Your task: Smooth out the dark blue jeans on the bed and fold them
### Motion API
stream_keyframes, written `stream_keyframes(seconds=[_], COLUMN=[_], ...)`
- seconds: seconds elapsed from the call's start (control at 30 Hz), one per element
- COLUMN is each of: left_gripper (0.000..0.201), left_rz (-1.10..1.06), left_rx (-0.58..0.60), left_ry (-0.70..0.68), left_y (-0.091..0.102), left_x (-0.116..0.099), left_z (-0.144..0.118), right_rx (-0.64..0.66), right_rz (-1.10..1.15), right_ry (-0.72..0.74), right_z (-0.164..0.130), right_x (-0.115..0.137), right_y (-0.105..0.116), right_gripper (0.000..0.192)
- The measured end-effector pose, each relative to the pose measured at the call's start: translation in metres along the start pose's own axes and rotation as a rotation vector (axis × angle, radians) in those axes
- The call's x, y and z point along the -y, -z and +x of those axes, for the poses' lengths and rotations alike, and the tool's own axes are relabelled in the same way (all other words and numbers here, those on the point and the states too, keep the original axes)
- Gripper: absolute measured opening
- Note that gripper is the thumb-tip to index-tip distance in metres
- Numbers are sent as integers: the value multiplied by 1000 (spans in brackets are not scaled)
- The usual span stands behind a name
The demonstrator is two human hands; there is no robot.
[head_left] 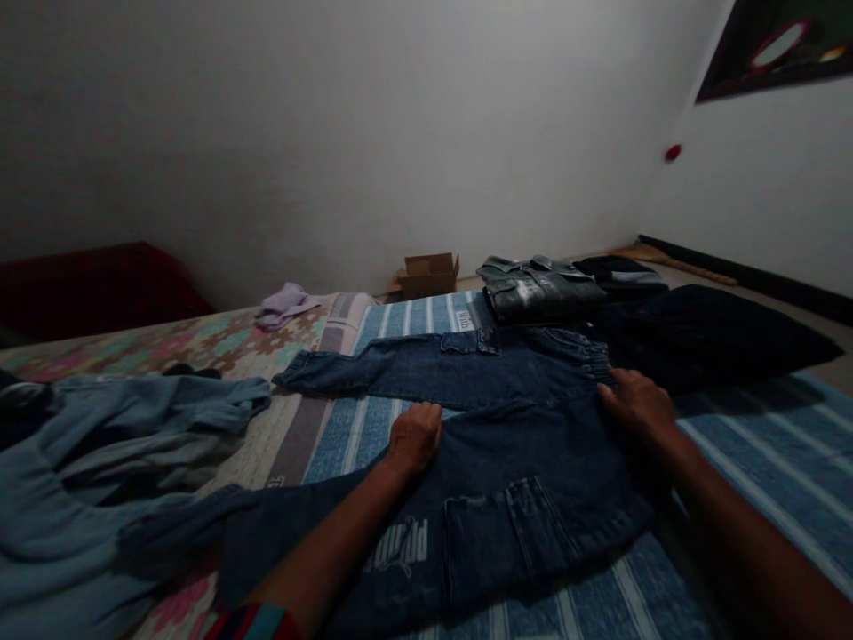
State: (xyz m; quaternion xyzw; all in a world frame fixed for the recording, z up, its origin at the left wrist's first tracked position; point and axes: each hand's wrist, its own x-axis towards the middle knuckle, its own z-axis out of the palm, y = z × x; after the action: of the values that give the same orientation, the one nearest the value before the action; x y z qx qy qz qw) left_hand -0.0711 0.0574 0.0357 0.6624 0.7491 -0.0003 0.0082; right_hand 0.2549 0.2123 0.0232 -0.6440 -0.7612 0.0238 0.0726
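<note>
A pair of dark blue denim trousers point(493, 444) lies spread on the bed, legs toward the left and elastic waistband toward the right. Cargo pockets show on both legs, and white lettering marks the nearer one. My left hand point(414, 437) is closed on the cloth at the inner edge of the nearer leg, its fingertips turned under and partly hidden. At the waistband, my right hand point(640, 400) grips the edge with thumb on top and the other fingers mostly out of sight.
Light blue denim clothes point(133, 444) lie heaped at left, near a lilac cloth point(286, 307). Folded grey-green denim point(543, 289) and a dark garment point(720, 338) lie at back right. A cardboard box point(426, 276) stands behind the striped bedsheet point(773, 444), by the wall.
</note>
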Motion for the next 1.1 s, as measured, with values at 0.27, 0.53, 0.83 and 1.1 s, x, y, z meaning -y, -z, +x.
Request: stream_keyframes(seconds=[0.27,0.53,0.83,1.1], left_gripper=[18,35,52,58], left_rz=[-165,-258,-285,-295], left_rx=[-140,-50,111,165], left_ry=[-399,-379,-356,-317], left_y=[-8,-33,-27,-28], left_x=[-70,-99,-102,-107], left_z=[-6,1,-1,-9], right_rx=[79,229,28,47], right_rz=[50,200,61,83], right_ry=[-180,-294,-216,-232], right_z=[-17,-8,-12,-24], right_x=[-27,-45,-55,-64], right_y=[-2,0,1,-5], right_gripper=[49,54,36,39])
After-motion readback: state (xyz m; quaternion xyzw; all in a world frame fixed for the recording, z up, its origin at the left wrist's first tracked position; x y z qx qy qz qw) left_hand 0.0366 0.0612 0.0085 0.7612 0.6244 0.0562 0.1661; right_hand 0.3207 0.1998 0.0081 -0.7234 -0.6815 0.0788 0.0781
